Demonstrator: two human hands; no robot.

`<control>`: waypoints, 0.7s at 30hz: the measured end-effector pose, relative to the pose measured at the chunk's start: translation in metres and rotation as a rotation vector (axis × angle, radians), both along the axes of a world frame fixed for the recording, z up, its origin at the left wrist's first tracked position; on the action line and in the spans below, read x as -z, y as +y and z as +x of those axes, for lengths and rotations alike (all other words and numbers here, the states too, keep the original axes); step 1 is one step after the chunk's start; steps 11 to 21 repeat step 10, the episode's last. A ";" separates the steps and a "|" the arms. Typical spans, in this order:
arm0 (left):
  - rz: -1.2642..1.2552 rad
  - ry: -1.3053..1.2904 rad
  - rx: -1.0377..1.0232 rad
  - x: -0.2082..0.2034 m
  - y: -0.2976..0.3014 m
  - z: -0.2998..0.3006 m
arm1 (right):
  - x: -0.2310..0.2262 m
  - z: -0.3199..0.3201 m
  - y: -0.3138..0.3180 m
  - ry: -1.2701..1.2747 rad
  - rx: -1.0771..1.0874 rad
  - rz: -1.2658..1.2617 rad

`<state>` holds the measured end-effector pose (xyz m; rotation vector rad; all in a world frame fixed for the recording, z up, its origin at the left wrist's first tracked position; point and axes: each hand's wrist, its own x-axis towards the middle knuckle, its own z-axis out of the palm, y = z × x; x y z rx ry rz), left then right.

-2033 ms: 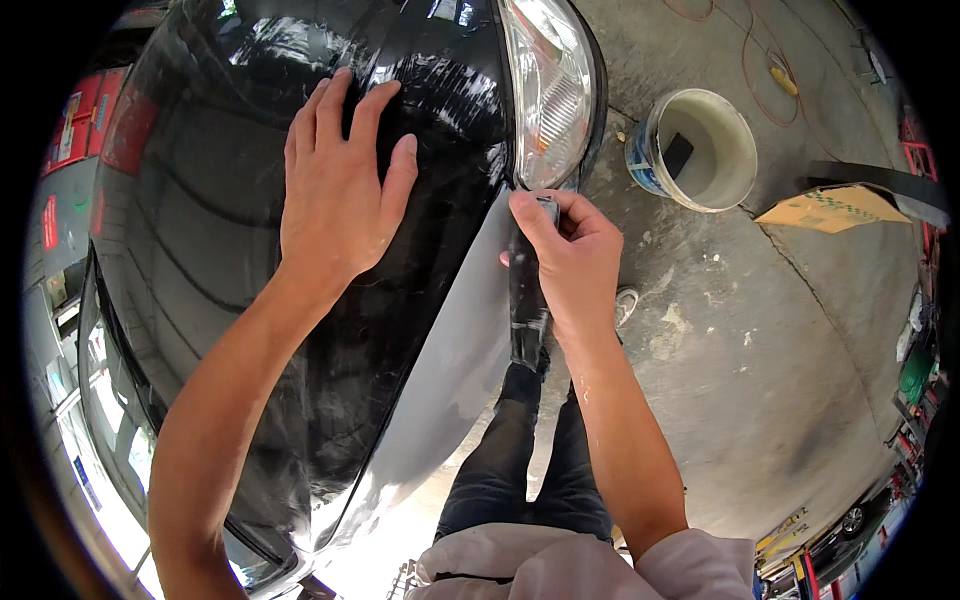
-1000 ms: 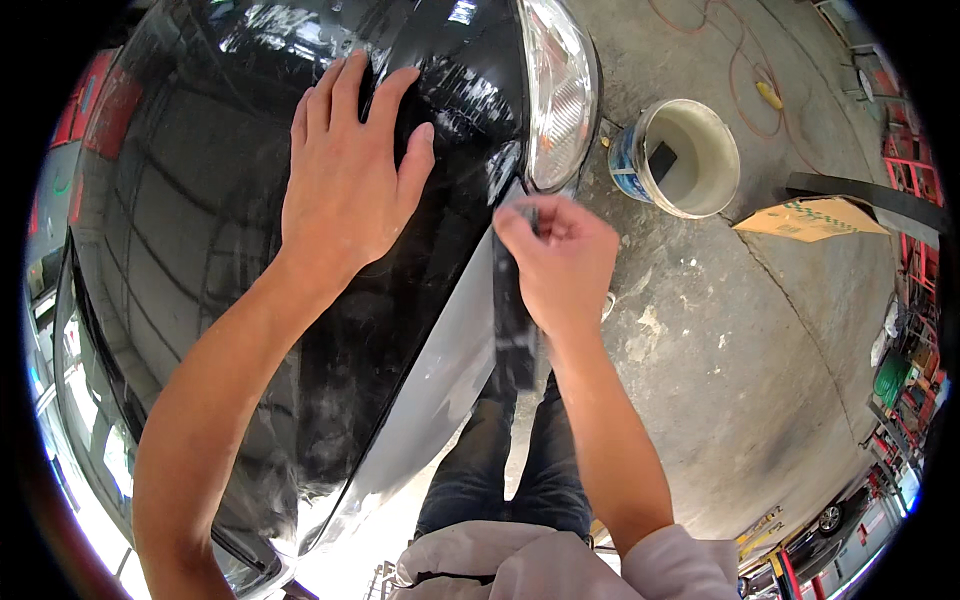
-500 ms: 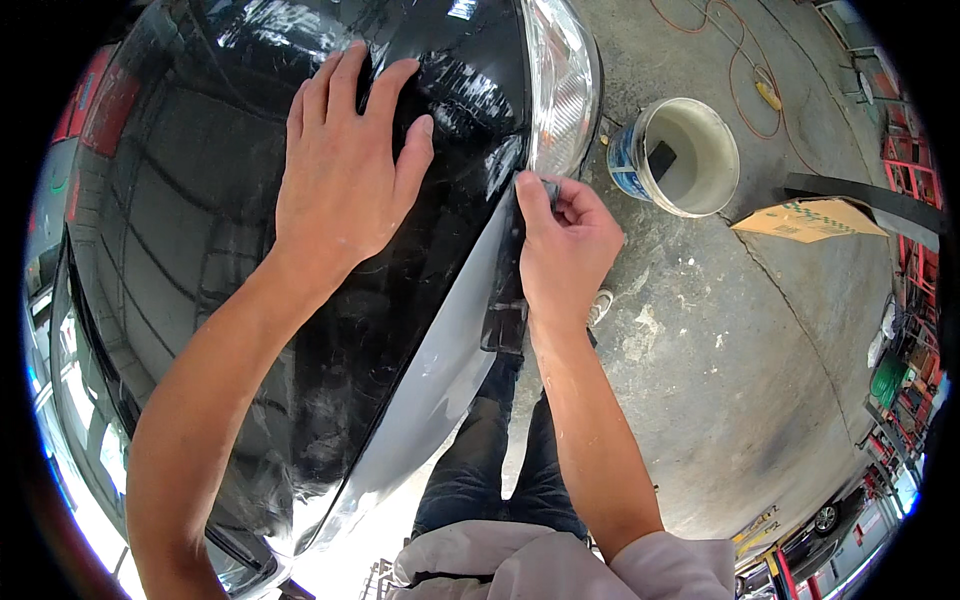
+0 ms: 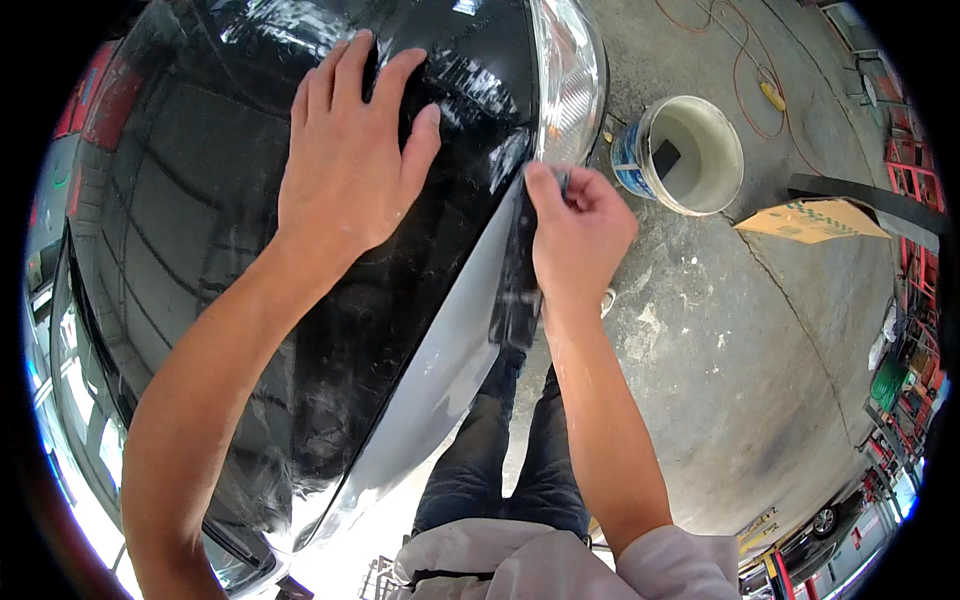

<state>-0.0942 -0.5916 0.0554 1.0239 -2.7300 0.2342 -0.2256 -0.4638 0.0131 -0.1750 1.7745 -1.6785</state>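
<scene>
My left hand (image 4: 350, 160) lies spread on the black car hood (image 4: 340, 350), its fingertips toward the front end. Beside the lower end of the clear headlight (image 4: 570, 90), my right hand (image 4: 585, 220) is closed, thumb and fingers pinching the upper end of a dark, glossy strip (image 4: 516, 290). The strip hangs down along the grey fender (image 4: 430, 375); its exact kind I cannot make out. Its gripped end is partly hidden by my fingers.
A whitish bucket (image 4: 715, 190) with a dark block (image 4: 665, 158) in it stands on the concrete floor (image 4: 730, 400). Farther right are a piece of cardboard (image 4: 810, 222) and red racks (image 4: 915, 280). An orange hose (image 4: 742, 60) runs along the floor.
My right hand and the dark strip have shifted slightly right and up against the car. My left hand keeps its place on the hood.
</scene>
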 end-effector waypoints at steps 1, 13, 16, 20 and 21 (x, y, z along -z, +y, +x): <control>-0.006 0.002 0.004 0.000 0.000 0.001 | -0.001 -0.001 -0.001 0.017 0.001 0.004; 0.020 0.009 -0.003 0.003 0.001 0.001 | 0.008 0.014 0.014 0.069 -0.017 0.011; 0.020 0.009 -0.003 0.003 0.001 0.001 | 0.008 0.014 0.014 0.069 -0.017 0.011; 0.020 0.009 -0.003 0.003 0.001 0.001 | 0.008 0.014 0.014 0.069 -0.017 0.011; 0.020 0.009 -0.003 0.003 0.001 0.001 | 0.008 0.014 0.014 0.069 -0.017 0.011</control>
